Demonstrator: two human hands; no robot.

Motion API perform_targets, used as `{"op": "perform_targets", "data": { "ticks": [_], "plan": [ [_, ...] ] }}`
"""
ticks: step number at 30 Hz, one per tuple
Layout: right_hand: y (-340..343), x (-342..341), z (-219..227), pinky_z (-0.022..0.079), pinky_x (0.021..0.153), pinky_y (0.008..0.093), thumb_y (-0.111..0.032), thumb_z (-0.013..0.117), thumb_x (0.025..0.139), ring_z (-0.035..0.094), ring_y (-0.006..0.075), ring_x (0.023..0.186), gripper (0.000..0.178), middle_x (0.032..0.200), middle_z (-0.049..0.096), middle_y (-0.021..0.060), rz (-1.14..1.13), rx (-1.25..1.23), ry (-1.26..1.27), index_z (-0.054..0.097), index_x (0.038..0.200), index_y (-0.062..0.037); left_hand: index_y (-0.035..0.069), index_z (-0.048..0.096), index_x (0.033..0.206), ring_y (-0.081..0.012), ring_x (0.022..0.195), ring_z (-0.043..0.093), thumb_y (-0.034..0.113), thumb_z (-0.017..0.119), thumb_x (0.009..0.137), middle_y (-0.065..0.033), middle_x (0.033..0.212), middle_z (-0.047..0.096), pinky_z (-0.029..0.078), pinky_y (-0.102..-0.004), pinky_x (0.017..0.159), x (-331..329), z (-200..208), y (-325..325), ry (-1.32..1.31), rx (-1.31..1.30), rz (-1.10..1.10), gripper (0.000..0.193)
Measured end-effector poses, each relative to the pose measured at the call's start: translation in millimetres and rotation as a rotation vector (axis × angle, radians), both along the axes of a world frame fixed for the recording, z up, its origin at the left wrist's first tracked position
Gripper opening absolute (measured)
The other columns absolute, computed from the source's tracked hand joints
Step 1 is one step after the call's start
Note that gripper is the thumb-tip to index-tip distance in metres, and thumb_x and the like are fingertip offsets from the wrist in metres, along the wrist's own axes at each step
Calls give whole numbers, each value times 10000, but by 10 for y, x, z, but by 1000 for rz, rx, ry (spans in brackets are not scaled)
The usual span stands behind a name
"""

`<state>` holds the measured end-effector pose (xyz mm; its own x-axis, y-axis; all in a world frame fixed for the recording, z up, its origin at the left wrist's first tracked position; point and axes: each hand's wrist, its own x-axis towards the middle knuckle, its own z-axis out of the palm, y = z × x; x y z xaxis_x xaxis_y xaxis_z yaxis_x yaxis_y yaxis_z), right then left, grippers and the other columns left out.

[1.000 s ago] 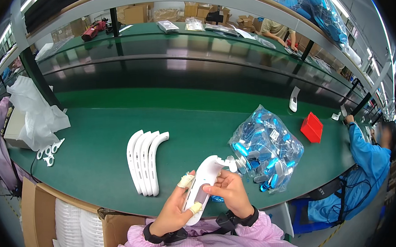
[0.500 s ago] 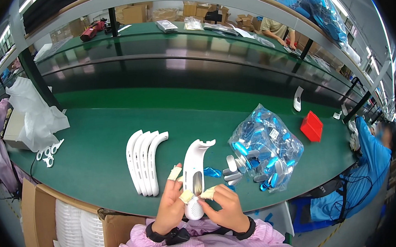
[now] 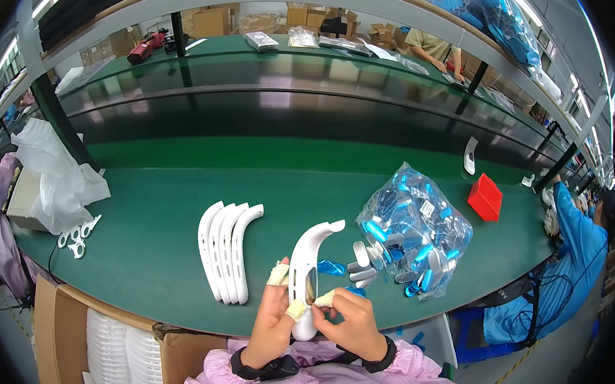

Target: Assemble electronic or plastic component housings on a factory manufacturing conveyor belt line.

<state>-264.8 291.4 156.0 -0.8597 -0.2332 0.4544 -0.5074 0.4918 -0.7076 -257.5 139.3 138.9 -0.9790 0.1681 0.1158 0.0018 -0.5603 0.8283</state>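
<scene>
A white curved plastic housing (image 3: 305,253) with a dotted, rounded lower end stands tilted between my hands at the bench's near edge. My left hand (image 3: 266,330) grips its left side, the thumb across the lower part and a finger behind. With thumb and index finger close together, my right hand (image 3: 352,326) presses at the right edge of the oval inset in its front. Whether a small piece lies under those fingertips is hidden. Yellowish tape wraps several fingertips. Just right of the housing lie crumpled blue film (image 3: 330,267) and several grey oval pieces (image 3: 361,272).
Several similar white housings (image 3: 230,254) lie side by side at left. A clear bag (image 3: 423,219) of blue and grey pieces sits at right, near a red bin (image 3: 485,197). Cartons (image 3: 64,337) stand at the left edge; a co-worker in blue (image 3: 570,273) sits at right.
The housing has turned in my hands: its curved top now points further right and slots along its left side show. My left hand has shifted slightly right with it.
</scene>
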Motion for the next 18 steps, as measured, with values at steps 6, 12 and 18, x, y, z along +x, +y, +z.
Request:
{"op": "perform_targets", "data": {
  "ticks": [6, 12, 18],
  "plan": [
    [-9, -44, -12, 428, 461, 279, -17, 726, 699, 525, 157, 511, 155, 662, 523, 60, 13, -4, 6, 580, 750, -9, 34, 68, 1505, -222, 1364, 306, -128, 360, 840, -146, 1503, 243, 235, -344, 1109, 8, 34, 6, -8, -23, -9, 744],
    [48, -65, -28, 398, 455, 251, -20, 735, 694, 490, 117, 496, 147, 657, 522, 49, 29, -112, -105, 603, 752, 8, 39, 76, 1503, -222, 1329, 357, -100, 424, 855, -144, 1493, 266, 300, -355, 1077, -8, -25, 5, 23, -39, 19, 748],
    [67, -33, -12, 386, 446, 245, 7, 746, 688, 505, 103, 494, 128, 630, 549, 40, 47, -70, -56, 645, 766, 10, 30, 92, 1498, -225, 1341, 341, -114, 414, 838, -143, 1495, 264, 297, -356, 1081, -3, -10, 10, 0, -12, 28, 749]
  ]
}}
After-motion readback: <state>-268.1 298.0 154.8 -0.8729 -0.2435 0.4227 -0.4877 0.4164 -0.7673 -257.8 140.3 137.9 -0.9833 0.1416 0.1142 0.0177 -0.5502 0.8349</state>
